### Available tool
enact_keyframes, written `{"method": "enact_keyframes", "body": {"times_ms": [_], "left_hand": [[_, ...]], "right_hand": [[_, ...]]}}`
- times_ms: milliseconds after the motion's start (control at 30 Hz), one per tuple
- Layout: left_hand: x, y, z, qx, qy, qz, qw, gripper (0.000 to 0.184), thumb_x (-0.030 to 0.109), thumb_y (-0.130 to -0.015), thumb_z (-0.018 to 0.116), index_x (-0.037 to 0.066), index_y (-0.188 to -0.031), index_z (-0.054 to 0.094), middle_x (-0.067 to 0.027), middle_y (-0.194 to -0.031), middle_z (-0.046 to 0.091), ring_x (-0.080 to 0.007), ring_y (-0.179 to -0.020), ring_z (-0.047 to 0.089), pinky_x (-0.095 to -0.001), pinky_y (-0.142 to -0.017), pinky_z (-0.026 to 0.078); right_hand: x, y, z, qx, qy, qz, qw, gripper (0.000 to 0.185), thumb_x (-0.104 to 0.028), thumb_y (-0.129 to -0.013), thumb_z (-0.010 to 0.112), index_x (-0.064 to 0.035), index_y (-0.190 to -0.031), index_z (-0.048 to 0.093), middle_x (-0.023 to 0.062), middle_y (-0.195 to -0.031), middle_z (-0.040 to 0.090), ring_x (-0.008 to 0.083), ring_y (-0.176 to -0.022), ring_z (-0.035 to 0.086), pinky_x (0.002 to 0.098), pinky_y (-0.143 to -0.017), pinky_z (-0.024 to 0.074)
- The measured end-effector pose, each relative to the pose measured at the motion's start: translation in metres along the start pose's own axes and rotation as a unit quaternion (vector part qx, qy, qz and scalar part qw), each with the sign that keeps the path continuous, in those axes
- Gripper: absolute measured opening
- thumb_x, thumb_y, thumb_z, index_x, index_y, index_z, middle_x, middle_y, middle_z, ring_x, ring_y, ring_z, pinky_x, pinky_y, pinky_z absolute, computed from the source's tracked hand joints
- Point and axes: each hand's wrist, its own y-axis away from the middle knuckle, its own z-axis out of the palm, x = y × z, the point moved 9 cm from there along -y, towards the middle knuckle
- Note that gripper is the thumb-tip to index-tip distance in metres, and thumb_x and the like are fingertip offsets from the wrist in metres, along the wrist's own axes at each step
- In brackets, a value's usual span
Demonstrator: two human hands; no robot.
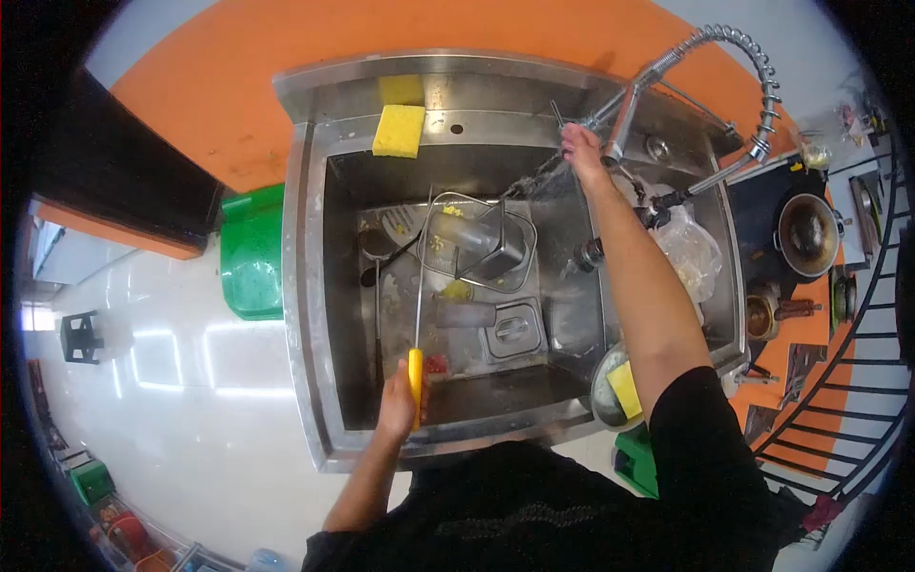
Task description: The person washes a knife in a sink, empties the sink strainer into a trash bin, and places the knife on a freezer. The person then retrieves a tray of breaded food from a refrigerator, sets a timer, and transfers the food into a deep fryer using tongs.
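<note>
My left hand (398, 402) is closed around the yellow handle of a long, thin-bladed knife (416, 374), its blade pointing away over the sink (317, 286). At the back of the sink, the curled fingers of my right hand (581, 151) grip the faucet (602, 119) near its lever. Water sprays out below that hand toward the basin. Between the hands, a steel food pan (505, 257) lies tilted in the basin with yellow food bits around it. Beside it are a steel lid (513, 330), a clear container (465, 315) and a ladle (376, 246).
A yellow sponge (398, 131) rests on the sink's back ledge. A coiled spray hose (762, 91) arches at the right. Plastic bags (688, 250) fill the right compartment. A bowl with a yellow cloth or sponge (624, 389) sits by my right arm. A green bin (253, 253) stands left.
</note>
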Motion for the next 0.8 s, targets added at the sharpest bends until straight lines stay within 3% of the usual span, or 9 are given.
{"method": "enact_keyframes", "body": {"times_ms": [100, 300, 400, 433, 533, 567, 667, 733, 800], "left_hand": [[0.004, 0.007, 0.007, -0.010, 0.001, 0.005, 1.000, 0.058, 0.052, -0.096, 0.023, 0.006, -0.079, 0.053, -0.0026, -0.050, 0.045, -0.0127, -0.037, 0.041, -0.0260, -0.035, 0.033], [-0.003, 0.017, 0.004, -0.029, -0.016, -0.015, 0.999, 0.056, 0.049, -0.097, 0.027, 0.004, -0.079, 0.056, -0.0033, -0.054, 0.047, -0.0126, -0.042, 0.045, -0.0260, -0.040, 0.037], [-0.005, 0.025, -0.005, -0.014, -0.051, -0.002, 0.999, 0.053, 0.045, -0.097, 0.031, 0.003, -0.077, 0.056, -0.0041, -0.056, 0.049, -0.0135, -0.044, 0.047, -0.0284, -0.043, 0.038], [-0.001, 0.029, -0.007, -0.013, -0.056, 0.008, 0.998, 0.052, 0.044, -0.097, 0.031, 0.003, -0.077, 0.056, -0.0044, -0.056, 0.050, -0.0138, -0.044, 0.047, -0.0289, -0.044, 0.038], [0.001, 0.037, -0.017, 0.007, -0.077, 0.027, 0.997, 0.051, 0.043, -0.097, 0.033, 0.002, -0.078, 0.056, -0.0047, -0.057, 0.051, -0.0139, -0.050, 0.049, -0.0290, -0.048, 0.038], [0.000, 0.037, -0.021, 0.016, -0.091, 0.049, 0.994, 0.051, 0.043, -0.097, 0.033, 0.002, -0.078, 0.056, -0.0045, -0.058, 0.051, -0.0136, -0.051, 0.049, -0.0286, -0.049, 0.037], [-0.003, 0.042, -0.021, 0.012, -0.076, 0.062, 0.995, 0.048, 0.042, -0.097, 0.036, 0.001, -0.083, 0.056, -0.0049, -0.059, 0.051, -0.0142, -0.055, 0.049, -0.0296, -0.051, 0.037], [0.004, 0.045, -0.018, 0.007, -0.059, 0.073, 0.996, 0.045, 0.040, -0.097, 0.038, 0.001, -0.085, 0.056, -0.0052, -0.060, 0.051, -0.0152, -0.055, 0.049, -0.0306, -0.052, 0.038], [0.011, 0.048, -0.013, 0.004, -0.088, 0.090, 0.992, 0.033, 0.033, -0.094, 0.047, 0.001, -0.096, 0.056, -0.0081, -0.067, 0.056, -0.0180, -0.062, 0.054, -0.0329, -0.059, 0.043]], "right_hand": [[-0.002, -0.023, 0.023, -0.109, 0.086, -0.021, 0.990, 0.038, -0.031, -0.095, 0.046, -0.0058, -0.122, 0.054, 0.0063, -0.119, 0.057, 0.0168, -0.106, 0.054, 0.0329, -0.083, 0.0444], [0.016, -0.078, 0.019, -0.095, 0.161, -0.062, 0.980, 0.040, -0.031, -0.090, 0.055, -0.0053, -0.121, 0.055, 0.0081, -0.122, 0.057, 0.0164, -0.107, 0.054, 0.0333, -0.081, 0.0458], [0.011, -0.082, 0.017, -0.058, -0.074, 0.016, 0.995, 0.040, -0.028, -0.090, 0.056, -0.0048, -0.123, 0.053, 0.0084, -0.120, 0.058, 0.0194, -0.106, 0.055, 0.0334, -0.084, 0.0433], [0.012, -0.088, 0.015, -0.047, -0.102, -0.021, 0.993, 0.040, -0.030, -0.091, 0.054, -0.0049, -0.122, 0.054, 0.0045, -0.104, 0.062, 0.0164, -0.090, 0.056, 0.0351, -0.076, 0.0457], [0.021, -0.066, 0.025, 0.044, -0.175, 0.033, 0.983, 0.043, -0.027, -0.092, 0.052, -0.0046, -0.129, 0.046, 0.0066, -0.104, 0.062, 0.0176, -0.092, 0.057, 0.0345, -0.076, 0.0462], [0.019, -0.044, 0.031, 0.073, -0.181, 0.061, 0.979, 0.039, -0.024, -0.092, 0.050, -0.0023, -0.124, 0.046, 0.0075, -0.099, 0.064, 0.0191, -0.085, 0.060, 0.0337, -0.074, 0.0472], [0.018, 0.024, 0.052, 0.020, -0.258, 0.106, 0.960, 0.029, -0.023, -0.091, 0.050, -0.0037, -0.112, 0.051, 0.0078, -0.091, 0.065, 0.0197, -0.073, 0.061, 0.0332, -0.070, 0.0486], [0.035, 0.068, 0.067, -0.067, -0.271, 0.068, 0.958, 0.022, -0.023, -0.089, 0.052, -0.0071, -0.105, 0.052, 0.0085, -0.084, 0.064, 0.0181, -0.062, 0.059, 0.0328, -0.062, 0.0496], [0.044, 0.140, 0.072, -0.055, -0.232, 0.073, 0.969, 0.021, -0.024, -0.090, 0.053, -0.0087, -0.105, 0.052, 0.0088, -0.078, 0.062, 0.0165, -0.056, 0.057, 0.0311, -0.053, 0.0490]]}}
